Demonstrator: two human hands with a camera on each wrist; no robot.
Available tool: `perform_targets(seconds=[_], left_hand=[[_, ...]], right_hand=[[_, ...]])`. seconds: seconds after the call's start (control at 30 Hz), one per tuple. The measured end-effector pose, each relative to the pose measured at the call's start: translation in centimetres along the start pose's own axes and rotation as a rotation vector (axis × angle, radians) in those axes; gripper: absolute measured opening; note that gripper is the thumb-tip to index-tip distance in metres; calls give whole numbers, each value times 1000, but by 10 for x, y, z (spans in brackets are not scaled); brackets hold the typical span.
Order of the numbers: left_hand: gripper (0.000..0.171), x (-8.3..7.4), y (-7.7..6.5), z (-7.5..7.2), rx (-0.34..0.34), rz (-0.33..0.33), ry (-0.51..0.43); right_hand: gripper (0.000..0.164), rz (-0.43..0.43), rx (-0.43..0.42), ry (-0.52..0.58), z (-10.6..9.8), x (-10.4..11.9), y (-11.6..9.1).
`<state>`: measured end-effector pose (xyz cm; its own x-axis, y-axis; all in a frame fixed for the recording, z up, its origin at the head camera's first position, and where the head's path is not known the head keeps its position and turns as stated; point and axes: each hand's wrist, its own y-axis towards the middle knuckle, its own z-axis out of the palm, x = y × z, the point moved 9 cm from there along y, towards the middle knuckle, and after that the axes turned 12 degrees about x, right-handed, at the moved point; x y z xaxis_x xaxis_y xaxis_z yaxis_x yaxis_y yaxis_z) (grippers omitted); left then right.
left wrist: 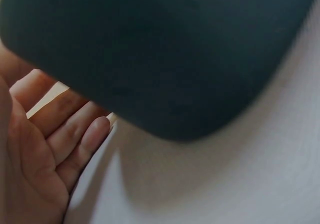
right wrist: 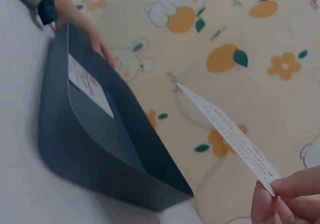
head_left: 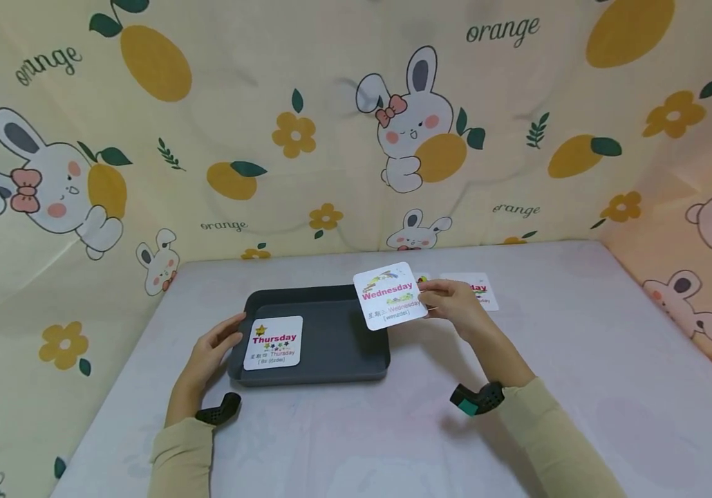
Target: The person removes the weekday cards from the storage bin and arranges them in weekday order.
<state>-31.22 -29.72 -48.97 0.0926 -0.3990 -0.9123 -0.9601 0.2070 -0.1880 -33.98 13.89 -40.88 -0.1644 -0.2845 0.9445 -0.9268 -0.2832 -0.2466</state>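
Observation:
In my right hand (head_left: 452, 304) a square white card (head_left: 390, 296) printed "Wednesday" is pinched at its right edge between thumb and fingers. It is held up over the right end of a dark grey tray (head_left: 337, 346); the right wrist view shows the card (right wrist: 230, 136) nearly edge-on. A "Thursday" card (head_left: 272, 342) lies face up inside the tray at its left end. My left hand (head_left: 209, 353) is at the tray's left side, fingertips against the outer wall. The left wrist view shows its fingers (left wrist: 75, 129) loosely bent beside the tray's underside.
Behind my right hand another white card (head_left: 480, 289) lies on the table, partly covered by the hand. The table has a pale cloth (head_left: 331, 443). A patterned curtain (head_left: 343, 83) with rabbits and oranges stands at the back and sides.

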Motion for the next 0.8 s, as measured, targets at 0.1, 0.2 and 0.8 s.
perform_targets(seconds=[0.1,0.2,0.8], left_hand=[[52,1,-1,0,1,-3,-8],[52,2,-1,-1,1,-4,-10],[52,-5,-3,0,-3,-1,2]], right_hand=[[39,4,-7,-18,-9,-2,-1],[40,4,-13,-35,-17,-4,-2],[47,90,-59,-91,-77,-25,-11]])
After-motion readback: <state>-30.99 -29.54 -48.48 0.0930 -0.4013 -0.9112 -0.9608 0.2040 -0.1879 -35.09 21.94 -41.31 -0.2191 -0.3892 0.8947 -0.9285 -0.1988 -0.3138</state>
